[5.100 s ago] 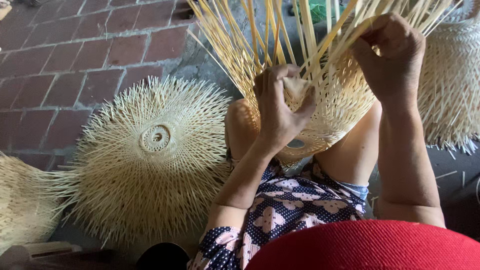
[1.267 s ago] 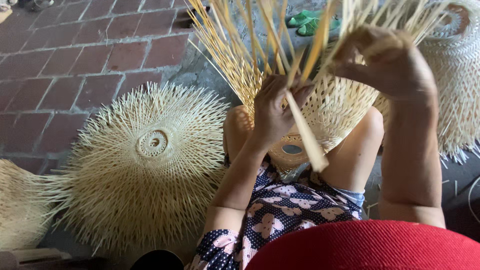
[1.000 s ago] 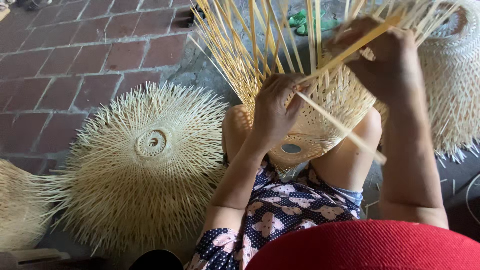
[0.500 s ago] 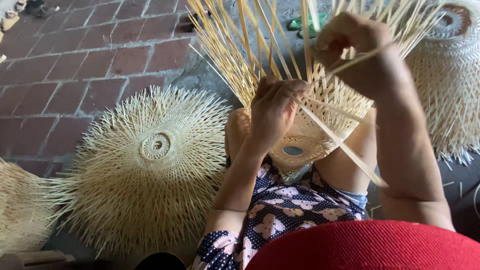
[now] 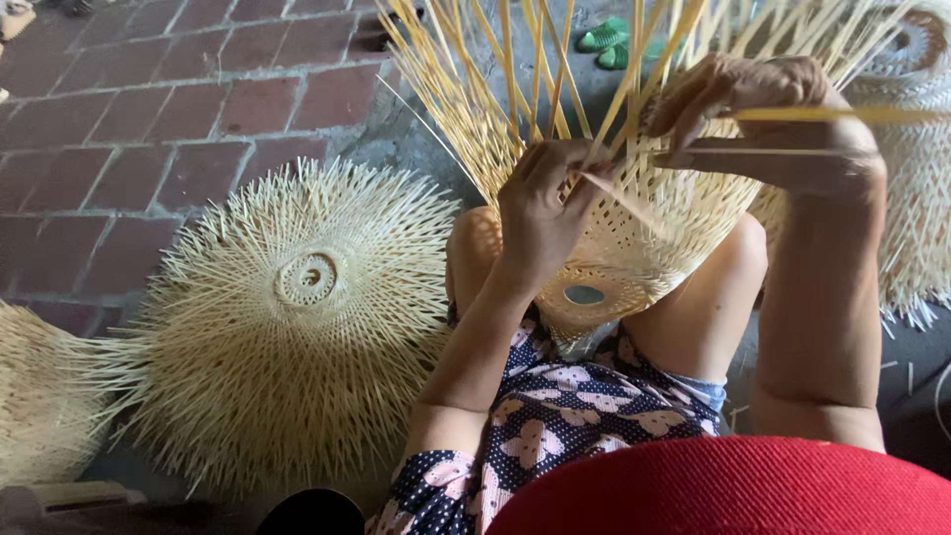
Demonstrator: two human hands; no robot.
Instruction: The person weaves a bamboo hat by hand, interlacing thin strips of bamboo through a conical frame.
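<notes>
The half-woven bamboo basket (image 5: 634,248) sits between the person's knees, its round base hole facing near and its loose upright strips (image 5: 495,89) fanning far and outward. The left hand (image 5: 543,213) grips the woven wall at the rim, its fingers (image 5: 570,163) closed narrowly around one thin strip at the weave's edge. The right hand (image 5: 768,124) is to the right and slightly farther, its fingers curled shut on a long flat strip (image 5: 842,115) that runs out to the right.

The long strip looks bent sharply where the right hand turns it; pulled harder, it could kink or split. If the left hand's pinch slackens, the weave at the rim may spring open, since the uprights look stiff. The bare strip ends stand close to both hands and could prick them.

A finished woven piece (image 5: 297,317) lies on the brick floor (image 5: 149,119) to the left, well apart, and another (image 5: 916,198) stands just right of the right arm.
</notes>
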